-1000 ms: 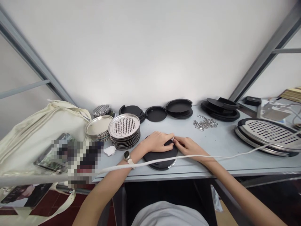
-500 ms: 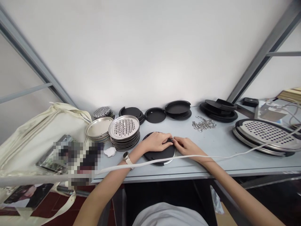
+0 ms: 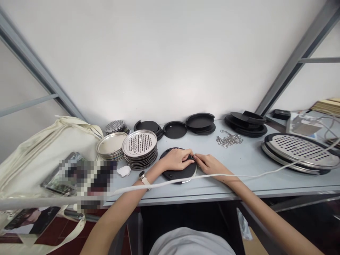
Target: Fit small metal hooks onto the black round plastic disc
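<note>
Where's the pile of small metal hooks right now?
In the head view, the metal hooks lie on the table right of centre, between the black dish stack by the wall and the right hand.

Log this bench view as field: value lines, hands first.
left_hand: left hand on black disc
right_hand: right hand, fingertips at small metal piece by disc's edge; grip unclear
left_wrist: watch
bench_left: grater stack, plain metal disc stack, pale bag
bench_back: several black round parts, some stacked
bench_right: loose pile of metal links or clips, larger perforated plate atop a stack
foreground: white cable crossing the view
</note>
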Tool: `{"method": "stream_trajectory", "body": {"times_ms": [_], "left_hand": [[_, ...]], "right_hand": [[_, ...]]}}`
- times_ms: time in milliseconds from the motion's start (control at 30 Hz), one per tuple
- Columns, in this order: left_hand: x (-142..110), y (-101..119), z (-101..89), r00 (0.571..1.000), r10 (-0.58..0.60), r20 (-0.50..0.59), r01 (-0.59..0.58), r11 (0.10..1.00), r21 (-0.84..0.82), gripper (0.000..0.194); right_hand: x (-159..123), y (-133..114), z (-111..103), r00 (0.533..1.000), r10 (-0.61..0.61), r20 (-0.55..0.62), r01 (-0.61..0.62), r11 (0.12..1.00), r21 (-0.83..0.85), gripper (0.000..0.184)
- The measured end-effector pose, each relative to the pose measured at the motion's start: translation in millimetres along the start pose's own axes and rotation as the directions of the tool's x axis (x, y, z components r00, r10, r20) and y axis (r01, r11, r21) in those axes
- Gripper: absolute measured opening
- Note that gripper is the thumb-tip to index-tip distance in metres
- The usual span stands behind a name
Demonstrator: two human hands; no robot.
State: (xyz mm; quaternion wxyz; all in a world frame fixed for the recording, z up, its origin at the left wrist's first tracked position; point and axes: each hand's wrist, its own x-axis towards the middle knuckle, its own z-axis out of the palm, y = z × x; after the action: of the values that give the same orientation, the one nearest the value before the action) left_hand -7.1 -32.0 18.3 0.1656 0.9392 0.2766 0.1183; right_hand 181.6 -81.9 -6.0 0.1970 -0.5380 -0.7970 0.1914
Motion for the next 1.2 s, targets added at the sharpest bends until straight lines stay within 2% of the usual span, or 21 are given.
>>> {"method": "stream_trajectory", "body": {"times_ms": [733, 1200], "left_hand": [[0.9, -1.5, 5.9, 0.997, 0.032, -0.064, -0.031, 0.999, 0.017, 0.015], [0.3, -3.5, 7.2, 0.997, 0.016, -0.073, -0.014, 1.0, 0.02, 0.014]], "right_hand": [[-0.3, 2.6, 3.5, 1.0, -0.01, 0.023, 0.014, 0.983, -0.181, 0.032], [4.3, 0.2, 3.1, 0.997, 0.033, 0.065, -0.014, 0.96, -0.281, 0.032]]}}
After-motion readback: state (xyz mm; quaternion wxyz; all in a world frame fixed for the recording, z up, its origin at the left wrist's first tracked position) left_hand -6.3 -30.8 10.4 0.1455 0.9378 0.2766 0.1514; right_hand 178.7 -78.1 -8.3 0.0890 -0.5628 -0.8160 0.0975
